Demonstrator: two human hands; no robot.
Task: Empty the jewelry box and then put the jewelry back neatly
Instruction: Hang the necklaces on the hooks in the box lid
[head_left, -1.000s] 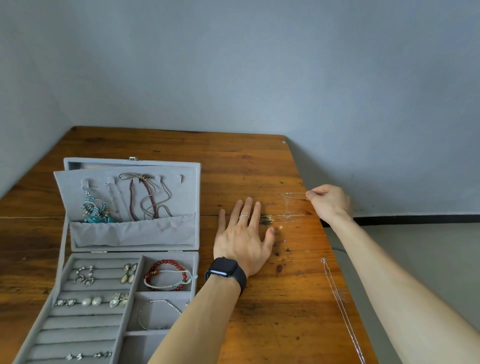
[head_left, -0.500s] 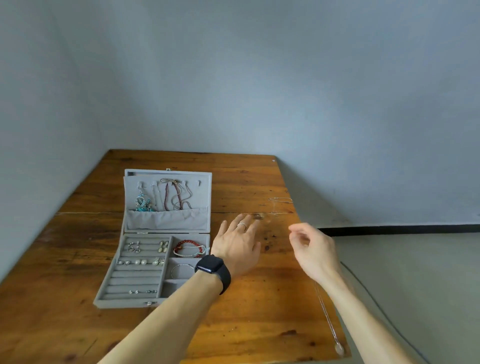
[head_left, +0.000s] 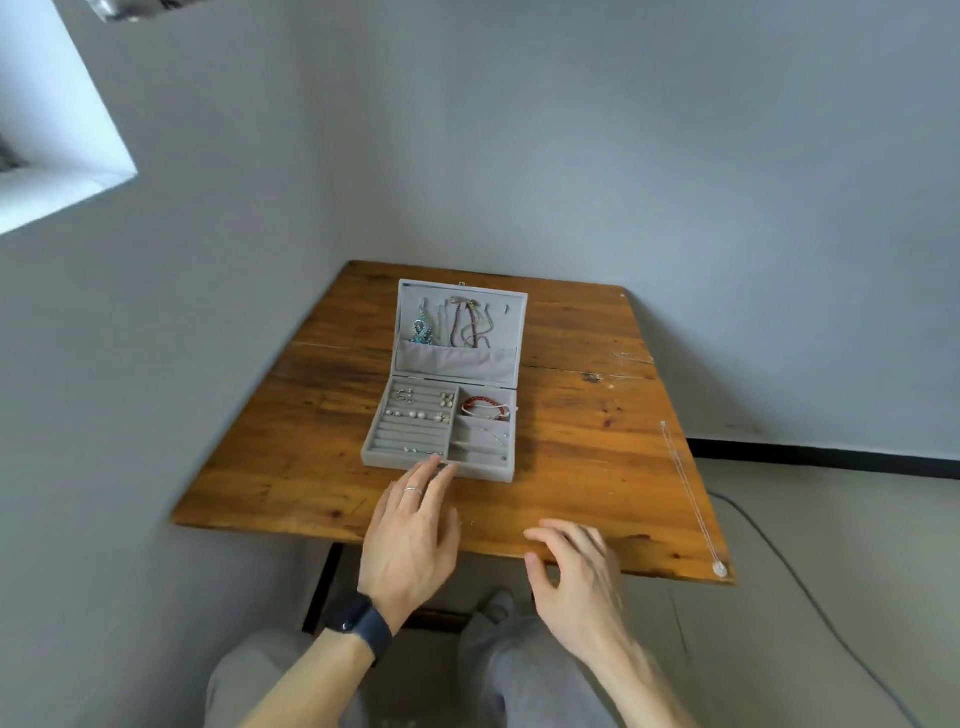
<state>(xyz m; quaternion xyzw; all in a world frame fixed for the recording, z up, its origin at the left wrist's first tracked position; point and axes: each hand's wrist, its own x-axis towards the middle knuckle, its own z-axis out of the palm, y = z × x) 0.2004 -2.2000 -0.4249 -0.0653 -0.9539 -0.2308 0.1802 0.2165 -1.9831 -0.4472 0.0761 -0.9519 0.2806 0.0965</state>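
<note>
A grey velvet jewelry box (head_left: 400, 457) stands open in the middle of the wooden table (head_left: 597, 457). Its raised lid holds hanging necklaces (head_left: 465, 325) and a turquoise piece (head_left: 422, 332). The tray has earrings (head_left: 415, 414) in the ring rows and a red bead bracelet (head_left: 485, 407) in a right compartment. A thin silver chain (head_left: 688, 488) lies along the table's right edge, and another fine chain (head_left: 631, 357) lies at the far right. My left hand (head_left: 410, 540), empty, reaches to the box's front edge with spread fingers. My right hand (head_left: 576, 571) hovers open over the near table edge.
The table sits in a corner between grey walls. A small dark item (head_left: 592, 377) lies on the wood right of the box. My legs in grey trousers (head_left: 519, 670) are below the table edge. A cable (head_left: 779, 561) runs on the floor at right.
The view has pulled back and up, so the table looks smaller. My right hand let go of the fine chain and both hands drew back to the near edge.
</note>
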